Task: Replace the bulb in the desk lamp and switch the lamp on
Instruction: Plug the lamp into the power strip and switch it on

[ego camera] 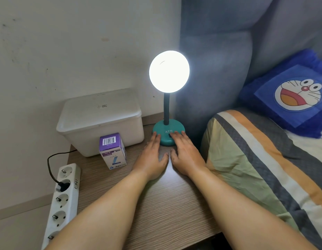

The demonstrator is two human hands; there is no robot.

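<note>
Both hands lie flat and open, gripping nothing: the left hand [153, 156] and right hand [185, 154] rest side by side on the wooden bedside table [156, 213], fingertips touching the teal base [168, 134] of the desk lamp [166, 109]. Its round bulb [169, 71] glows white. Left of the lamp sit a white lidded bin [100, 121] and a purple bulb box [112, 150].

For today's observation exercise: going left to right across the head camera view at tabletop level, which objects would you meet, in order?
Power strip → purple bulb box → left hand → right hand → striped pillow. The white storage box and the lit lamp stand further back, overlapping these, so they are left out.
</note>
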